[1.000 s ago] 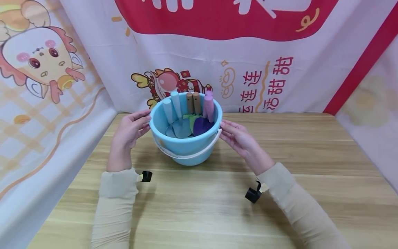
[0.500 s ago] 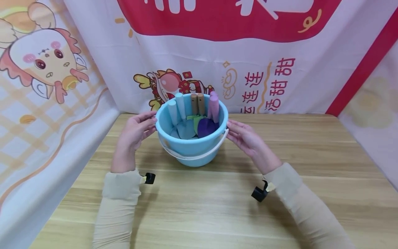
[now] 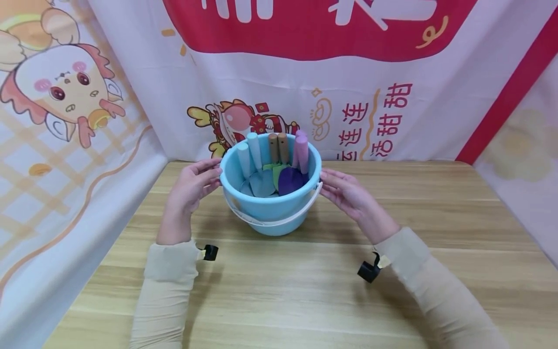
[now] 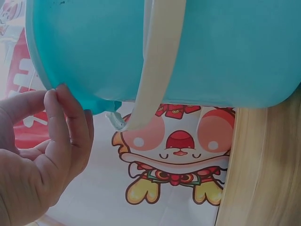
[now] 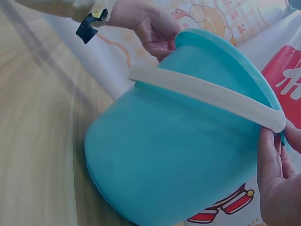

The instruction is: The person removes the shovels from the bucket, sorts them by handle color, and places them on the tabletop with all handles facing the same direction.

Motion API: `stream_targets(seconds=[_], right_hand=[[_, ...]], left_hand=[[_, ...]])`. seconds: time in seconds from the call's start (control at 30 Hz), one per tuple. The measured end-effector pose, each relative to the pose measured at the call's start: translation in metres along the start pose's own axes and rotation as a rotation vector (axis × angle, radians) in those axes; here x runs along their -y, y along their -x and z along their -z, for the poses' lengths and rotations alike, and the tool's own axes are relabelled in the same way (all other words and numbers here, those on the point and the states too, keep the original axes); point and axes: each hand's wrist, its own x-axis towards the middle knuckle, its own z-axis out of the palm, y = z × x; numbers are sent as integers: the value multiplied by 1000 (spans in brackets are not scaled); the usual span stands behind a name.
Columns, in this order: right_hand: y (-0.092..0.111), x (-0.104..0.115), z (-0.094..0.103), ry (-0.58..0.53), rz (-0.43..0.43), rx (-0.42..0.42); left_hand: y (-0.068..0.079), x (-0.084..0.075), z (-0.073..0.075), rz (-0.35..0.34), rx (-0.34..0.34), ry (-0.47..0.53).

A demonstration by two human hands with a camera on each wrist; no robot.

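A light blue bucket point(image 3: 266, 206) stands upright on the wooden table, its white handle point(image 3: 285, 222) hanging down across the front. Inside, small shovels lean with grips up: light blue ones point(image 3: 261, 183), brown-gripped green ones point(image 3: 284, 148) and pink-gripped purple ones point(image 3: 291, 181). On the left, my left hand point(image 3: 195, 184) pinches the bucket's rim between thumb and fingers, as the left wrist view shows closely. Opposite it, my right hand point(image 3: 348, 196) grips the rim beside the handle's joint point(image 5: 277, 121). The bucket's walls hide the shovels' lower ends.
Wood-grain tabletop point(image 3: 279, 295) spreads in front of the bucket and to its right. Close behind it hangs a printed white and red cloth point(image 3: 279, 82), and another printed cloth point(image 3: 87, 184) borders the left side. A black wrist camera point(image 3: 369, 270) juts from the right sleeve.
The bucket and both hands have shifted slightly to the right, mostly in the first half second. Both hands keep their hold on the rim; the view has also moved a little.
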Motion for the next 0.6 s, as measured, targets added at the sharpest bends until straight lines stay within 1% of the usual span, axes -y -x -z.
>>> stream_targets(seconds=[0.17, 0.3, 0.37, 0.43, 0.6], right_hand=[[0, 6, 3, 87, -11, 27], [-2, 10, 5, 216, -4, 44], [-2, 13, 6, 308, 16, 45], [-2, 16, 7, 426, 50, 45], [-3, 21, 8, 754, 163, 52]], left_hand=[[-1, 1, 2, -10, 12, -64], [-1, 0, 5, -50, 34, -133], [-1, -1, 6, -78, 46, -179], [-2, -2, 7, -101, 59, -229], [-2, -4, 12, -116, 107, -375]])
